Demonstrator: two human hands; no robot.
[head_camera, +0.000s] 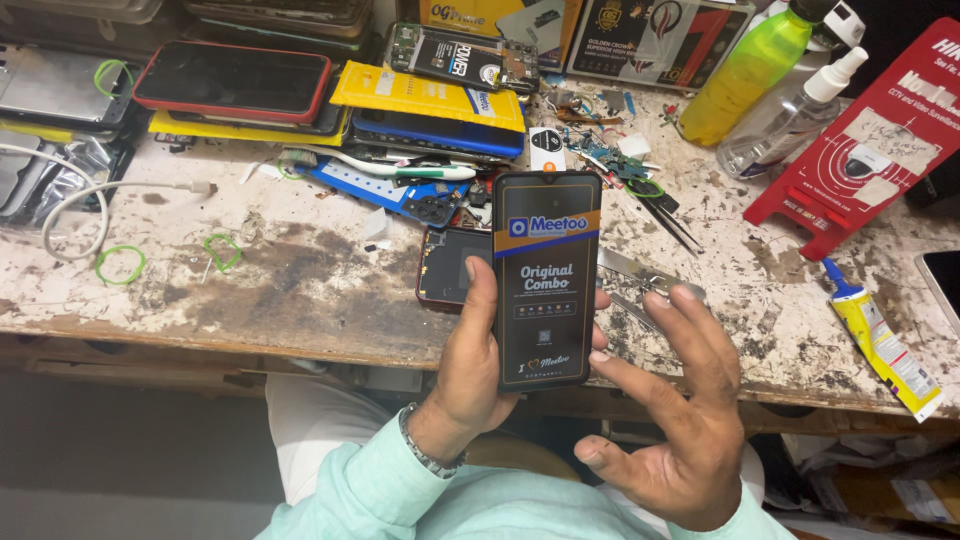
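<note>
A stained, paint-flecked counter (300, 280) carries phones, tools and bottles. Above its front edge, the left hand (470, 370) grips a black phone display panel (546, 280) upright, thumb on its left edge and fingers wrapped behind. The right hand (675, 410) hovers just beside the panel's right edge, fingers spread wide, holding nothing. A red-cased phone (232, 82) lies at the back left; a yellow glue tube (880, 340) lies at the right.

phone screen (546, 280): glossy glass under printed film (slight sheen) | workbench (290, 290): rough, stained, chipped paint | green bottle (745, 70): translucent plastic | sleeve (370, 490): matt cloth | watch band (425, 452): looked metal
</note>
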